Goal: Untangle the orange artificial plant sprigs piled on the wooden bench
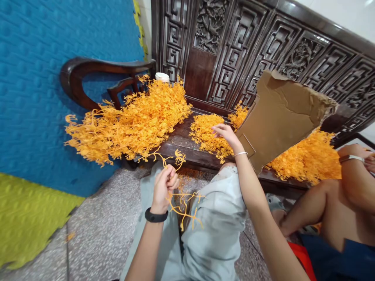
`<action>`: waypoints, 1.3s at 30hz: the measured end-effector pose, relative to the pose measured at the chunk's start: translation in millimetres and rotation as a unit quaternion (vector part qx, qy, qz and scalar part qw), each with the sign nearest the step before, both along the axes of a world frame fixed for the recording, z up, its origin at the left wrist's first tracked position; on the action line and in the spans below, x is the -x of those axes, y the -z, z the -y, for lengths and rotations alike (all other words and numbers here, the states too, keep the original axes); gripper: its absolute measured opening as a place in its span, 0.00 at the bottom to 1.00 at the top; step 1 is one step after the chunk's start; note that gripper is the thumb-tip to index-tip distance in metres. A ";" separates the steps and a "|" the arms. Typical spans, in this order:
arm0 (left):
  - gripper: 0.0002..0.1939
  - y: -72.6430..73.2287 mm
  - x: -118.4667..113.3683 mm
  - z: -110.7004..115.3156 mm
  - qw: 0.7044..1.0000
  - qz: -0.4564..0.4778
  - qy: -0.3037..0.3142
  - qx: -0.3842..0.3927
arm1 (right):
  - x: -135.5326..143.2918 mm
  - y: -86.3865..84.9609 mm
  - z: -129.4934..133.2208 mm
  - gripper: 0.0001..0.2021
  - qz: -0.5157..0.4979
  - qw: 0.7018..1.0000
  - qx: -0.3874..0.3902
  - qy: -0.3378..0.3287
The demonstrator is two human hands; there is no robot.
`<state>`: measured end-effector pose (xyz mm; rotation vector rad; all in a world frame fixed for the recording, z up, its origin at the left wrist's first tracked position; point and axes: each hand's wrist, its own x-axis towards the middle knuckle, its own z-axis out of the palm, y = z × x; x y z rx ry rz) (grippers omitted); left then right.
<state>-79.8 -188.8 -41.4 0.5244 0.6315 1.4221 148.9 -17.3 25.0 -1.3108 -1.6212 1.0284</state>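
Note:
My left hand, with a black band on the wrist, is closed around a branched orange plastic piece. Thin forked stems of it stick out above the fist and hang below it over my lap. My right hand reaches over a small pile of orange plastic pieces on the dark wooden bench. Its fingers are stretched out and slightly bent, with nothing visible in them. A large heap of similar branched orange pieces covers the bench's left end.
A brown cardboard sheet stands on the bench, right of my right arm. Behind it lies another orange heap. At the right sits another person. A white lidded container is behind the left heap. Blue foam mats stand at left.

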 end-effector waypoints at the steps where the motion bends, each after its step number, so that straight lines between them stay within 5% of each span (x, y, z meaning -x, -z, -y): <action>1: 0.15 0.2 0.0 0.7 1.000 -0.007 0.008 -0.003 | 7.2 -2.9 5.9 0.11 0.019 0.998 0.014 -0.060; 8: 0.17 4.2 2.8 1.8 0.998 -0.038 0.052 -0.019 | 37.5 -14.3 24.9 0.14 0.069 0.954 0.045 -0.289; 13: 0.18 4.1 4.4 2.0 0.995 -0.047 0.084 -0.031 | 55.9 -15.4 32.0 0.16 0.127 0.886 0.083 -0.438; 21: 0.18 6.3 0.5 0.3 0.992 -0.055 0.107 -0.026 | 77.2 -9.9 36.6 0.11 0.185 0.817 0.093 -0.538; 25: 0.16 7.7 -1.7 -1.6 0.993 -0.055 0.105 -0.017 | 76.9 -2.3 30.6 0.09 0.190 0.854 0.053 -0.482; 30: 0.15 8.6 -4.8 -3.5 0.993 -0.069 0.090 -0.017 | 74.6 5.6 23.2 0.07 0.221 0.923 -0.042 -0.311; 39: 0.15 5.6 -11.3 -3.9 0.996 -0.078 0.044 -0.001 | 89.8 7.8 20.9 0.07 0.210 0.971 -0.080 -0.088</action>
